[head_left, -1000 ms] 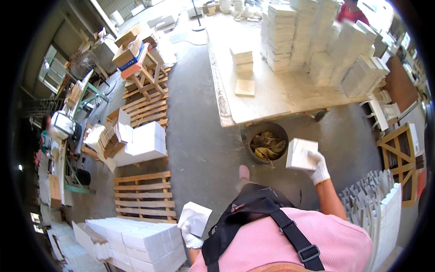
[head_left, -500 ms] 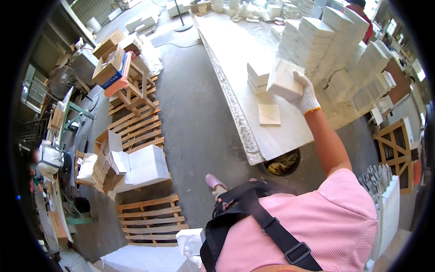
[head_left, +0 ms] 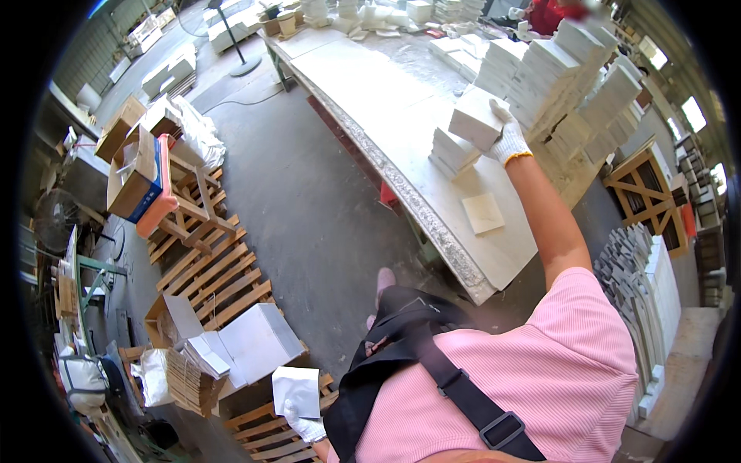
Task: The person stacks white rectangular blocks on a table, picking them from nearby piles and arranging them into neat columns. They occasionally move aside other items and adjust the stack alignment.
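My right hand [head_left: 509, 140], in a white knitted glove with a yellow cuff edge, grips a square white stone tile block [head_left: 475, 117]. The block is over or against a short tile stack [head_left: 453, 152] on the stone-topped table [head_left: 432, 208]; I cannot tell whether they touch. Closer to the table's front corner lies a single cream tile [head_left: 483, 213]. Low by my left side, my gloved left hand [head_left: 302, 421] holds a square white tile [head_left: 296, 390], with fingers partly hidden beneath it.
Tall tile stacks [head_left: 532, 77] rise beyond my right hand. Wooden pallets [head_left: 224, 285] line the floor at left, with an opened white carton [head_left: 262, 343] and a wooden stand [head_left: 193, 201] bearing boxes. Grey slabs [head_left: 629, 285] stand at right. A person in red [head_left: 549, 15] is at the far side.
The view has turned, so the table sits further right. My right hand has brought its tile block to the short stack. More of my left hand and its tile now shows.
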A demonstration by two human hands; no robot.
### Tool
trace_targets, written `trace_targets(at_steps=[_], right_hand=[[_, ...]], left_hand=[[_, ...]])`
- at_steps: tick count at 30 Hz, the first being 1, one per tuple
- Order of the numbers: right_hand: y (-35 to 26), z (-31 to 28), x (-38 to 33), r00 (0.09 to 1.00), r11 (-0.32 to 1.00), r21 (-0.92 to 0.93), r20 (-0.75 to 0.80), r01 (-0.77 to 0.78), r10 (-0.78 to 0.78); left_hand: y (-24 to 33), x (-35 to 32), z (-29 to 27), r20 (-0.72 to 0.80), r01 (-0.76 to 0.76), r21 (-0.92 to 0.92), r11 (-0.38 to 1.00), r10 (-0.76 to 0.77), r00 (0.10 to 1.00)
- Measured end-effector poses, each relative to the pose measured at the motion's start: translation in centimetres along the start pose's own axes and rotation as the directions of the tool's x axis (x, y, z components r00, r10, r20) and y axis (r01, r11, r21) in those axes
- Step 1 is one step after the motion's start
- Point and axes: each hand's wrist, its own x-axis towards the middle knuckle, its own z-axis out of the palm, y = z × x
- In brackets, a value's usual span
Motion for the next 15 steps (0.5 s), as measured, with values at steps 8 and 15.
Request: trace_targets(at_steps=[8, 15], right_hand=[[0.0, 2.3, 4.2, 1.0, 1.0, 0.004, -0.025, -0.014, 0.014], [-0.7, 5.5, 6.1, 0.992, 0.998, 0.053, -0.127, 0.017, -0.01]], left_hand=[[5.4, 11.4, 14.4, 0.114, 0.01, 0.117, 0.993, -0.024, 0.993], [7.1, 20.1, 26.8, 0.236, 0.053, 0.247, 0.967, -0.113, 0.965]])
